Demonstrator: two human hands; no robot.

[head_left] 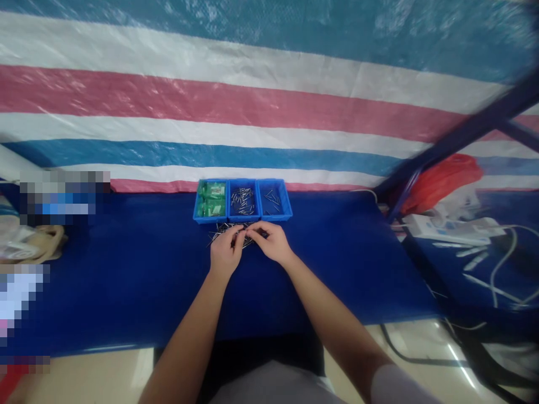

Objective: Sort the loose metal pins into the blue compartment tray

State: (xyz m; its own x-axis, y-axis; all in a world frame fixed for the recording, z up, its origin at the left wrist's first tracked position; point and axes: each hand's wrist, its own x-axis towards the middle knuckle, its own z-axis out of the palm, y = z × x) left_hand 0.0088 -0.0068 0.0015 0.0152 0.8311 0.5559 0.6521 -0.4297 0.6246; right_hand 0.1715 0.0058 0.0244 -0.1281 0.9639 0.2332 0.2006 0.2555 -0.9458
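Observation:
My left hand (226,247) and my right hand (273,240) meet over a loose pile of slim, dark metal pieces (219,229) on the blue table. Both have thumb and fingers pinched together, the fingertips touching or almost touching. Whatever lies between them is too small to make out. Just beyond the pile stand three blue bins side by side. Green packets fill the left bin (195,217). Many slim metal pieces lie scattered in the middle bin (244,218), and only several in the right bin (287,205). My hands hide part of the pile.
The blue tabletop (126,280) reaches to both sides, with a striped tarp (269,106) hanging behind. At right are a blue metal frame (458,129), a red bag (446,179), a white power strip (438,227) and cables. A tan container (48,244) sits at left.

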